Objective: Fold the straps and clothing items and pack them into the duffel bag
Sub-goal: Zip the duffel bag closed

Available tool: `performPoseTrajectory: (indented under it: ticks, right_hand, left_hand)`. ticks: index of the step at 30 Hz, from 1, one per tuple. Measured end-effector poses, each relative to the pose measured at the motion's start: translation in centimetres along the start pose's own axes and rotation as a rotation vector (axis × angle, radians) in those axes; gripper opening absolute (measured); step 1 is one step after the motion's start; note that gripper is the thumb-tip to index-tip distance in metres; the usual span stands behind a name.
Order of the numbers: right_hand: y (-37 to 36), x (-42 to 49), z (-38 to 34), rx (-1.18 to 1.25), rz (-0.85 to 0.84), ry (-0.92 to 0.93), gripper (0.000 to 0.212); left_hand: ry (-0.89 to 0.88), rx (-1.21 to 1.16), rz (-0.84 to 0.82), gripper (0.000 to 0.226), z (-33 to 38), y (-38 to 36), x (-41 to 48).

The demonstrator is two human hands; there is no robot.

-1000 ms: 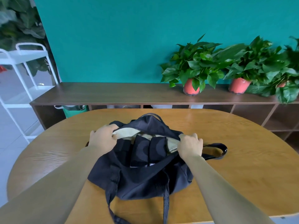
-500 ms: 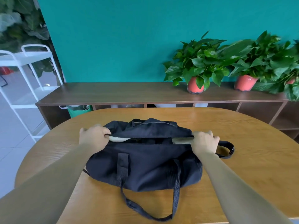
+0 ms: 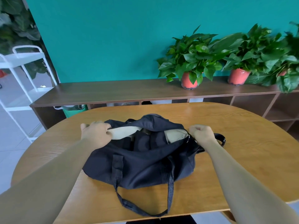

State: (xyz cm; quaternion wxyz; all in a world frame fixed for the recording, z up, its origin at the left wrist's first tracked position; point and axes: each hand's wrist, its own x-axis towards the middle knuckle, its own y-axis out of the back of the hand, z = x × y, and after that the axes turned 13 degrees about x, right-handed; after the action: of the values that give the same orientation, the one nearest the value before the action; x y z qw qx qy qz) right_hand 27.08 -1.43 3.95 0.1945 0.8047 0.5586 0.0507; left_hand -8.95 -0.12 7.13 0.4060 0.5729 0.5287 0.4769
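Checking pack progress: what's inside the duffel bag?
Dark folded items show through the duffel bag opening, beside cream fabric. Anything beneath them is hidden by the bag's front wall.

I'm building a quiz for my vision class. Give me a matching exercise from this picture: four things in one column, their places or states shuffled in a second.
Things:
1. duffel bag
2. left hand
3. left potted plant
4. white cart

Places or states:
a. on the sideboard, against the teal wall
b. grips the bag's left end
c. far left, beyond the table
d. on the wooden table, top open

Pairs: 1-d, 2-b, 3-a, 4-c
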Motion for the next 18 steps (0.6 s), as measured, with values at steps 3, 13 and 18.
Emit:
performPoseTrajectory:
  ticks: [3,13,18]
  right_hand:
    - [1.6,-0.5,0.6,0.168,-0.032,-0.089,0.025]
    - [0.7,-0.8,1.8,-0.214,-0.223,0.021,0.054]
    - [0.6,-0.4,1.7,-0.237,-0.192,0.068,0.024]
  left_hand:
    - [-0.056,-0.057,0.017,0.030,1.5,0.6,-0.1]
    - [-0.148,-0.045,0.161,0.047,4.7,0.7,-0.1]
    - [-0.167,0.167,0.109,0.034,4.6,0.9,0.4]
